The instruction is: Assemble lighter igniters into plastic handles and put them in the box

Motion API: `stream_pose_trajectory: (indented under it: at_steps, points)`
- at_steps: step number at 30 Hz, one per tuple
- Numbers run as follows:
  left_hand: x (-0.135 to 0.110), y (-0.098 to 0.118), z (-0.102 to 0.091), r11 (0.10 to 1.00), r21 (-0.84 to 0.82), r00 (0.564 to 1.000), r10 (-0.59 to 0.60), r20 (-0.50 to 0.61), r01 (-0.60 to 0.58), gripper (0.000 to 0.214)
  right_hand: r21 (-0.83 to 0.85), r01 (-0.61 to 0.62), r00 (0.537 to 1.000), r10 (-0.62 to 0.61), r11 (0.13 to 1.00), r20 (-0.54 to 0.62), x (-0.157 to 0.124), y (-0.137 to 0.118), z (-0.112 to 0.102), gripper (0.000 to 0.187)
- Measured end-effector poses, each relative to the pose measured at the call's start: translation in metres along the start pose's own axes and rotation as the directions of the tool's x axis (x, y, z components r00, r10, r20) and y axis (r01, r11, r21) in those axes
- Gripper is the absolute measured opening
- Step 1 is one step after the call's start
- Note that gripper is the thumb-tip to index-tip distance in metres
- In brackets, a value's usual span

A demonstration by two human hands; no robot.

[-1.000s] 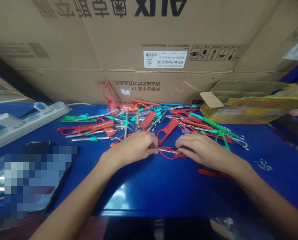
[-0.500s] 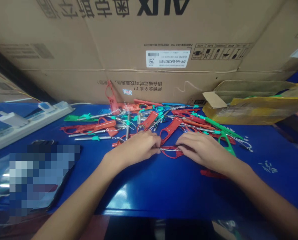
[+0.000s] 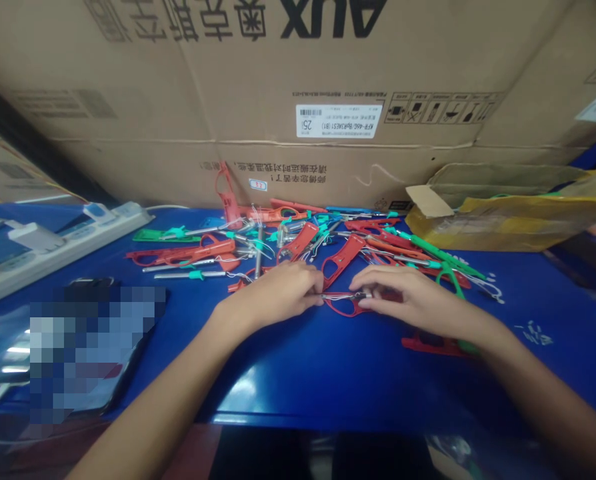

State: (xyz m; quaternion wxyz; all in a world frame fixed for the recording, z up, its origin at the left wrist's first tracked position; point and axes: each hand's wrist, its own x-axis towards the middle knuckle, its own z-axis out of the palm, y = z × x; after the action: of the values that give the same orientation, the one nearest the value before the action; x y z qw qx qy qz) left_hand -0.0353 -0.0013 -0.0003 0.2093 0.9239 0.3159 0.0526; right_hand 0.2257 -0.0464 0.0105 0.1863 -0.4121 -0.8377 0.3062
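With our left hand [image 3: 291, 288] we pinch one end of a red part [image 3: 357, 311], held low over the blue table [image 3: 278, 373], white wires [image 3: 339, 298] along it. Our right hand [image 3: 405, 292] curls at its other end; we cannot tell whether those fingers press. Rods [image 3: 213, 274] lie beyond.

The left forearm [image 3: 173, 380] and right forearm [image 3: 533, 373], both bare, slant inward from the worktop's [image 3: 328, 373] near edge. The left hand [image 3: 291, 290] pinches, knuckles up; the right hand [image 3: 403, 293] faces it, slightly apart, thumb and bent fingers leaving a narrow gap.
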Motion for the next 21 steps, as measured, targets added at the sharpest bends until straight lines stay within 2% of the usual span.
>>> stream_pose_trajectory:
  at_steps: [6, 11, 21]
  points:
    - [0.001, 0.002, -0.003, 1.0, -0.022, 1.0, 0.001, 0.023, -0.001, 0.008, -0.045, 0.052, 0.998, -0.05, 0.998, 0.05, -0.001, 0.004, -0.002, 0.022]
    - [0.002, 0.002, -0.004, 1.0, -0.025, 1.0, -0.011, 0.029, 0.012, 0.007, -0.113, 0.099, 0.995, -0.097, 0.989, 0.024, -0.001, 0.006, -0.002, 0.028]
    - [0.002, 0.001, -0.002, 0.999, -0.036, 0.999, -0.025, 0.026, 0.025, 0.009, -0.119, 0.111, 0.993, -0.114, 0.987, -0.021, 0.002, 0.011, 0.0, 0.024]
